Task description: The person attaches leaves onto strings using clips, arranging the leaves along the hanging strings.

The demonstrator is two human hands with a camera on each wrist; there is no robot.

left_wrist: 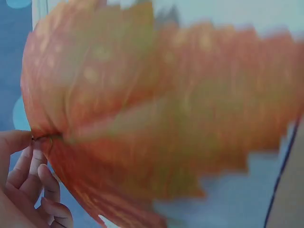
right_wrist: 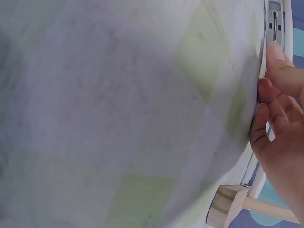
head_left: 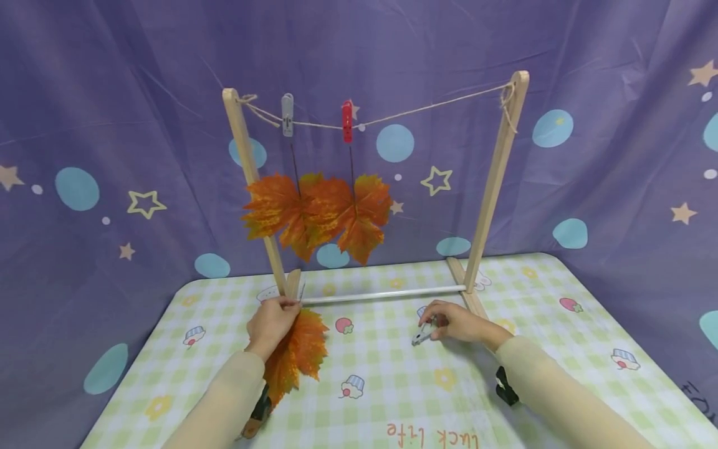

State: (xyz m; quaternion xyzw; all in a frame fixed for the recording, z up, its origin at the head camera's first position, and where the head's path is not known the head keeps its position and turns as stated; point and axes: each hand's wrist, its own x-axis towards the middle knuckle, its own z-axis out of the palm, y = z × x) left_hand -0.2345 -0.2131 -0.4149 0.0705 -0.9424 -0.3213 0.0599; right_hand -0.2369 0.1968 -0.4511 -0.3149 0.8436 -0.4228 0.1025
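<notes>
My left hand pinches an orange maple leaf by its stem, near the foot of the left post. Seen from the left wrist, the leaf fills most of the view, its stem base between thumb and finger. Over on the right, my right hand grips a grey clothespin low over the tablecloth. The right wrist view shows the clothespin at the thumb tip. Two more orange leaves hang by their stems from a string, one under a grey clothespin, the other under a red clothespin.
A wooden frame with a left post, a right post and a white crossbar stands at the back of the table. A checked tablecloth covers the table. Behind it hangs a purple curtain.
</notes>
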